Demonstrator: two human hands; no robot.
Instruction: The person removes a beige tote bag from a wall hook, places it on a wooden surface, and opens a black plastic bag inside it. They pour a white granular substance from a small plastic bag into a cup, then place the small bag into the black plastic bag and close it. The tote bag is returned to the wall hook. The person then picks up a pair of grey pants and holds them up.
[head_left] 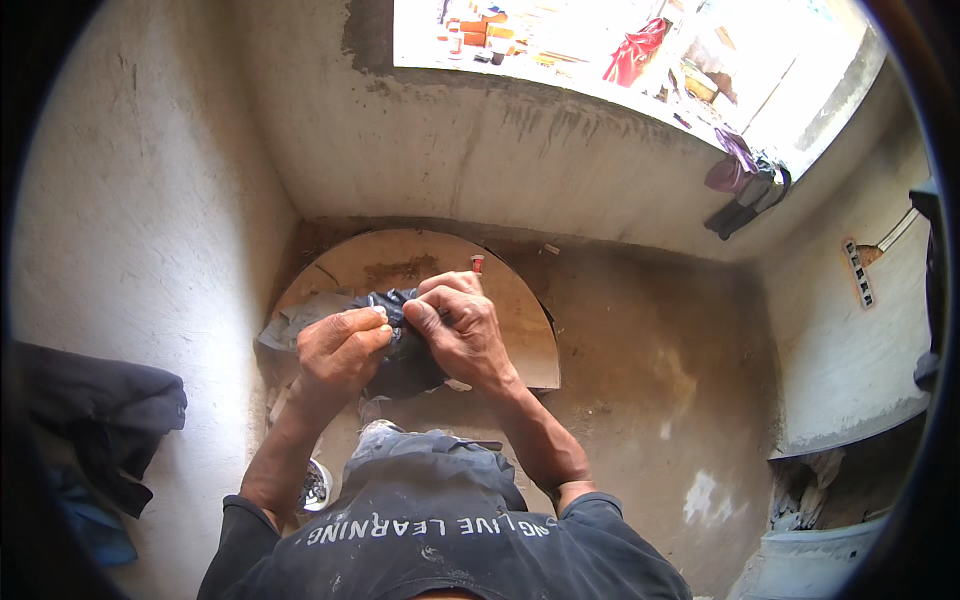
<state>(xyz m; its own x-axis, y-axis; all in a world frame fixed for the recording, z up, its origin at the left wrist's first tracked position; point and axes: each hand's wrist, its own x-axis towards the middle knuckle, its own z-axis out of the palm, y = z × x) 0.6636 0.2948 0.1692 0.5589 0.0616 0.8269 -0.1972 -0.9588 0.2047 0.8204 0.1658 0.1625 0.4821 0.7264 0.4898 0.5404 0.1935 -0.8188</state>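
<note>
My two hands are raised close together in front of my body. Between them hangs a dark, shiny, crumpled piece that looks like a black plastic bag (405, 365). Thumb and fingers of my left hand (345, 345) pinch together at its upper left edge. Opposite, my right hand (460, 325) is closed with its thumb pressed against the fingers at the bag's upper right. Whatever lies inside the bag is hidden. Below the hands is a half-round wooden board (520, 335) on the floor, with a small red and white item (477, 263) near its far edge.
Grey crumpled sheeting (290, 322) lies by the board's left side. A white bucket (317, 485) stands beside my left forearm. Dark clothes (110, 400) hang at the left wall; bags (745, 185) hang below the window opening. A socket strip (858, 273) is on the right wall.
</note>
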